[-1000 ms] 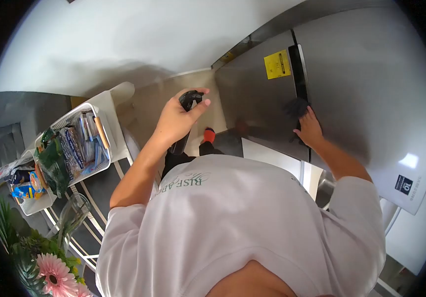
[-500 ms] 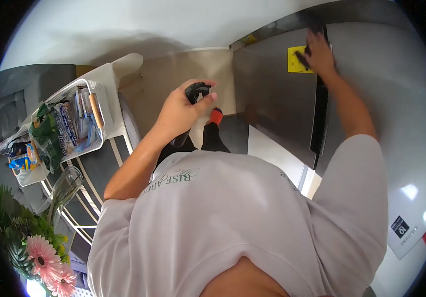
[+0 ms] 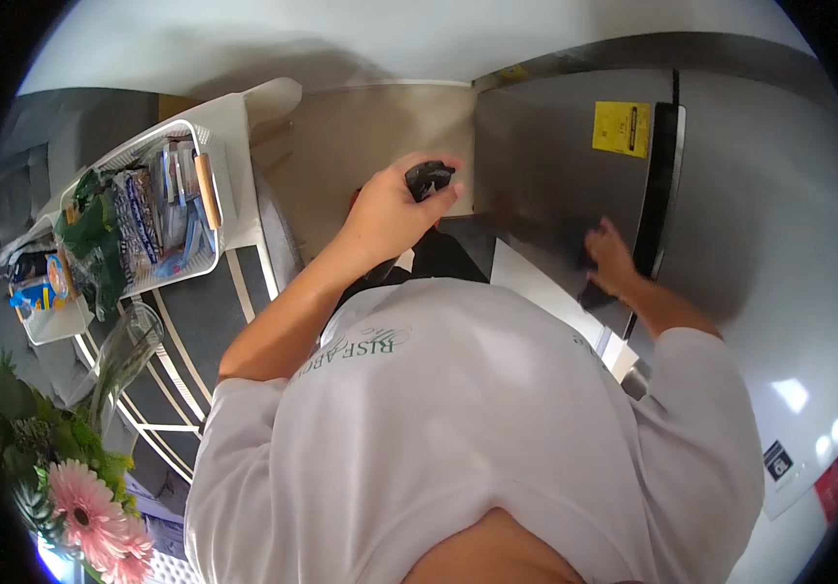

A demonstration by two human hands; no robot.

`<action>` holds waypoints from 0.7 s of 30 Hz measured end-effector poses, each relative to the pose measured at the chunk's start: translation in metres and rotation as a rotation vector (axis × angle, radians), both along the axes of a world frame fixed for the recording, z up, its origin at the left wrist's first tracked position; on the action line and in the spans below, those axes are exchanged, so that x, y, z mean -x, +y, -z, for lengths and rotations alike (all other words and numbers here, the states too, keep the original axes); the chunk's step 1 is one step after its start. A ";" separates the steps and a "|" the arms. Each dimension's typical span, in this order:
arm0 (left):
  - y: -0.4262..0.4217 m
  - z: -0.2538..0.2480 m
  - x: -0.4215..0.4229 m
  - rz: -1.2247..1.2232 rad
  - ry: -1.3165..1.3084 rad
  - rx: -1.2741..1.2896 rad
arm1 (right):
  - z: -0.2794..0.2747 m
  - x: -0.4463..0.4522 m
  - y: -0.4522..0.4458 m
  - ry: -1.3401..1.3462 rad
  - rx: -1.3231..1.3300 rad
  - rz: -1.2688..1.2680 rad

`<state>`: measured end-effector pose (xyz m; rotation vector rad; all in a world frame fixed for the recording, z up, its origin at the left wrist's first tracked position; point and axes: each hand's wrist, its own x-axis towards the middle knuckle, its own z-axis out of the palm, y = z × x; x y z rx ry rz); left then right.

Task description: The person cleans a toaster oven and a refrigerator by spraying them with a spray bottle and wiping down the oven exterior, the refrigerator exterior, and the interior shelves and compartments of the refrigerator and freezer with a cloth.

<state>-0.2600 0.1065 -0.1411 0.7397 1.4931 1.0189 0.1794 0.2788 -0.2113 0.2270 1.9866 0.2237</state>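
Note:
My left hand (image 3: 395,209) is closed around a black spray bottle (image 3: 429,180), held out in front of my body. Its black head shows above my thumb; most of its body is hidden by the hand. My right hand (image 3: 616,263) is at the dark metallic fridge door (image 3: 565,165), near the black gap along the door's edge. The fingers are blurred, and a small dark thing shows under them that I cannot make out. Farther up the same door is a yellow label (image 3: 621,128).
To my left, a white basket (image 3: 217,229) with packets stands on a pale rack (image 3: 254,195). Closer in are a clear glass vase (image 3: 125,355) and pink flowers (image 3: 88,516). A pale wall (image 3: 390,44) rises ahead; a second grey door (image 3: 760,234) is on my right.
My right hand has moved away from the yellow label, down the door towards my body, uncovering the label. My left hand keeps its hold on the spray bottle. The whole view has shifted slightly.

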 end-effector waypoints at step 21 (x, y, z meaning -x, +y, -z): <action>0.008 0.089 -0.119 -0.180 0.237 0.110 | 0.286 -0.064 -0.060 -0.267 0.076 -0.430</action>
